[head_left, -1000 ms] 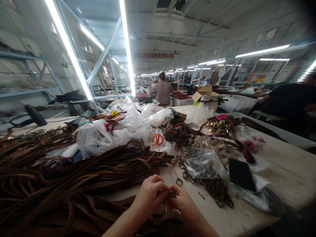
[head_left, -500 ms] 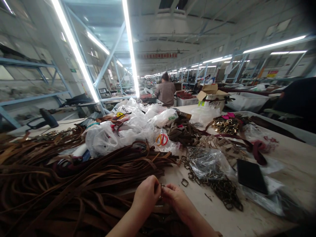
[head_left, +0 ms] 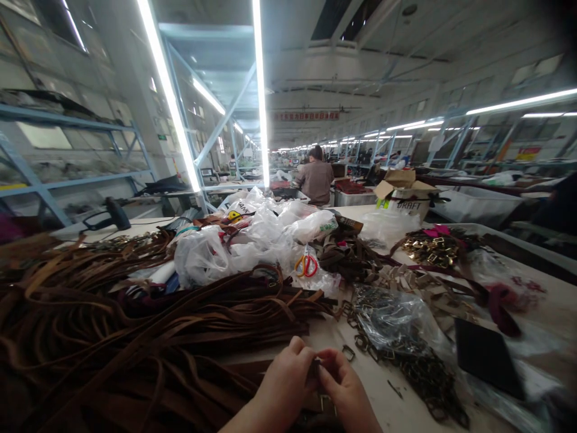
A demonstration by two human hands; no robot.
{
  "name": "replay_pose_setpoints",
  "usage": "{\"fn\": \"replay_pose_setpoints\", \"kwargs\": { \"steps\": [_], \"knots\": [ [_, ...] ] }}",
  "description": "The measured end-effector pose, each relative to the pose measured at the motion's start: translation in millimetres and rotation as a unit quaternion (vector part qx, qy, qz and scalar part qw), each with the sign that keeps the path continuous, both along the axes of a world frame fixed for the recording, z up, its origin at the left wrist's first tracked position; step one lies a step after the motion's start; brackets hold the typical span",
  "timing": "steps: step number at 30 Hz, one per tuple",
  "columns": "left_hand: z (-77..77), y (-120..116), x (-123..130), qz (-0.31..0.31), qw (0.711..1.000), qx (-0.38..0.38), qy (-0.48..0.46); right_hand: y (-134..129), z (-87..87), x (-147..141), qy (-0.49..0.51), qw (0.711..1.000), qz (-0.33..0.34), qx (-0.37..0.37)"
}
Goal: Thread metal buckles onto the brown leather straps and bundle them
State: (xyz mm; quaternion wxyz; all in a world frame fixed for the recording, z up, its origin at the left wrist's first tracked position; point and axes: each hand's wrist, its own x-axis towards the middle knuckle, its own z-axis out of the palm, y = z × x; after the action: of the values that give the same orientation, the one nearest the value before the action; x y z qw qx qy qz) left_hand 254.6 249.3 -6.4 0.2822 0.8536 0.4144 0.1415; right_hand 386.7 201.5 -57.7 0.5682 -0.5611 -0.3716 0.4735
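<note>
My left hand and my right hand meet at the front of the table, fingertips pinched together. Between them is a small dark brown piece that looks like the end of a leather strap; the fingers hide most of it. Just below the hands shows a metal buckle frame, partly covered. A large heap of brown leather straps spreads to the left of my left hand. To the right lie dark metal buckles, partly under clear plastic, and one loose buckle near my right fingers.
Red-and-yellow-handled scissors lie against white plastic bags. A black flat rectangular object and a pile of gold-coloured buckles are on the right. Farther back are a cardboard box and a seated person.
The view has shifted, so the table's things appear farther left before and farther right now. Both hands stay together, turned slightly and lower in view, still pinching the small piece.
</note>
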Motion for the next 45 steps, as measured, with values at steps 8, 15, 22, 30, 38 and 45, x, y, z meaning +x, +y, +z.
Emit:
{"fn": "replay_pose_setpoints", "kwargs": {
  "steps": [8,15,22,30,38,45],
  "knots": [
    [-9.4,-7,4,-0.031,0.998,0.059,0.019,-22,1.7,29,-0.084,0.989,-0.102,-0.072],
    [-41.1,28,-35,-0.008,0.99,0.001,0.139,-33,-19.2,67,-0.293,0.945,-0.119,-0.083],
    [-45.2,27,-52,-0.017,0.987,-0.012,0.157,-5,1.4,31,-0.418,0.904,0.088,0.002],
    [-51.7,56,-66,0.016,0.977,0.112,0.178,-3,-1.8,20,-0.512,0.842,0.168,-0.017],
    [-56.7,87,-44,-0.026,0.932,0.258,0.253,5,-25.7,22,-0.562,0.815,0.138,-0.018],
    [-45.1,81,-42,0.014,0.983,0.121,0.139,9,-36.5,21,-0.52,0.841,0.141,-0.042]
  ]
}}
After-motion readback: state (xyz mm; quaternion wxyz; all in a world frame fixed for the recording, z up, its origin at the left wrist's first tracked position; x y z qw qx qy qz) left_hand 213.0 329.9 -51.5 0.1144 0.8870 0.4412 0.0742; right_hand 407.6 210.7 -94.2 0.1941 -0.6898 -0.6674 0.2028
